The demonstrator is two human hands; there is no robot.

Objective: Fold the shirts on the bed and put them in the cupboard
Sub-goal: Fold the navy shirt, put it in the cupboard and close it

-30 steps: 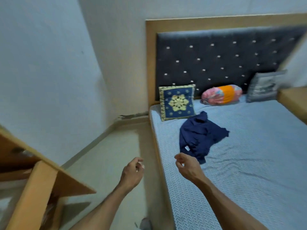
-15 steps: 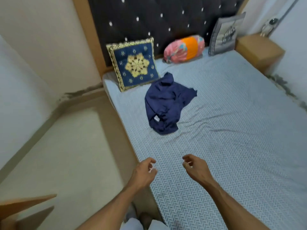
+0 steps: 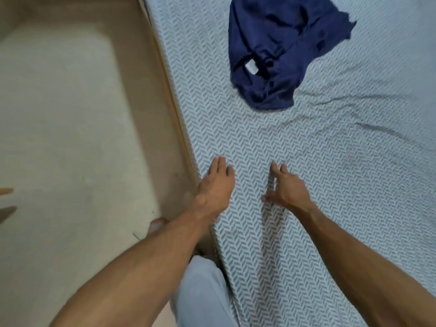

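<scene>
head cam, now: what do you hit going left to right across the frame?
Floor → wooden bed edge → left hand → right hand, both open over the bed sheet. The navy shirt lies crumpled farther up the bed, untouched, so it has no clear place in the order.

A pale beige floor (image 3: 66, 128) fills the left side, smooth and slightly blurred. Two wooden tips (image 3: 6, 201) jut in from the left edge, low over the floor. At the bottom centre a leg in light grey trousers (image 3: 200, 293) stands beside a bare foot (image 3: 157, 226).
</scene>
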